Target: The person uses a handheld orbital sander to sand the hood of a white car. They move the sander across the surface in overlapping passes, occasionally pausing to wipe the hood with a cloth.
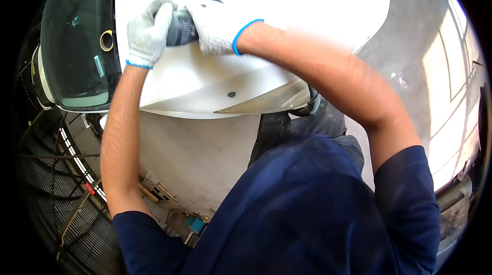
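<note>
Both of my hands wear pale knitted gloves, the right with a blue cuff and the left with a blue edge. My left hand is wrapped against one end of a dark grey power tool with a ribbed body, like a sander or polisher. My right hand closes on its other side, hiding much of it. A dark rounded edge shows just beyond the right glove. The tool is over the white car hood; whether it touches the paint I cannot tell. A dark spot marks the hood nearer me.
The car's windshield lies to the left, with a yellow tape roll on it. A headlight sits along the near edge, close to my legs. Grey concrete floor surrounds the car. A teal object stands at lower left.
</note>
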`<state>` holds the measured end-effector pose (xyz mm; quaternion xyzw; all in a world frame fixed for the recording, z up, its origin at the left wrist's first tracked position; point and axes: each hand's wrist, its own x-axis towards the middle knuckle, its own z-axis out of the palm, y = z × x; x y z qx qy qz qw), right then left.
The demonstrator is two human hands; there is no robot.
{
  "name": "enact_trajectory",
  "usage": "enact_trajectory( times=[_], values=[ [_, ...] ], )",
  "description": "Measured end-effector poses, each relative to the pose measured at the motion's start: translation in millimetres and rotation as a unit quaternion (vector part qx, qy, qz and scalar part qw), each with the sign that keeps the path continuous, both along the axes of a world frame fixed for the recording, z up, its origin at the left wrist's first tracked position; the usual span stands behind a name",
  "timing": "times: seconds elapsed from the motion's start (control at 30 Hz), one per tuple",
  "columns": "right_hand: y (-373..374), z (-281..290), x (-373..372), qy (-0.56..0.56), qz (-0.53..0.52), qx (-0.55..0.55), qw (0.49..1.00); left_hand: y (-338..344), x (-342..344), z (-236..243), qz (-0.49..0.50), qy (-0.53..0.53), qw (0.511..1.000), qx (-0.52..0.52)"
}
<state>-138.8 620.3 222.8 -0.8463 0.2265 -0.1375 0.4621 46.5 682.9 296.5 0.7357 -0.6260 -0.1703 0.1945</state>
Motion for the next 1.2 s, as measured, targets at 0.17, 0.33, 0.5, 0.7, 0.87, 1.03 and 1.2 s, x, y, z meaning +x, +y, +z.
enact_trajectory(
  times=[0.17,0.33,0.5,0.7,0.87,1.03,1.2],
  values=[
    [-0.1,-15.6,-10.4,-0.014,0.015,-0.024,1.0,3.9,-14.1,-6.5,0.02,-0.034,0.999,-0.007],
    [62.0,-21.5,-59.4,-0.056,-0.012,0.012,0.998,68.7,-67.6,-4.2,0.046,0.017,0.996,0.069],
    [64.0,-46.4,-73.2,-0.105,-0.024,-0.041,0.993,67.3,-86.6,-5.2,-0.001,-0.032,0.996,0.078],
    [-11.6,-9.5,-47.0,-0.037,-0.047,-0.088,0.994,-16.9,-43.0,-19.3,-0.047,-0.165,0.985,-0.033],
    [5.7,-27.5,-69.2,-0.021,-0.093,-0.053,0.994,-16.7,-62.7,-37.3,-0.079,-0.122,0.986,-0.085],
    [51.6,-5.3,-112.9,0.099,-0.099,0.039,0.989,29.8,-116.3,-26.5,-0.11,-0.035,0.993,-0.037],
    [53.2,-7.3,-120.2,0.096,-0.102,-0.005,0.99,36.5,-117.4,-40.9,-0.131,0.026,0.986,-0.102]
  ],
)
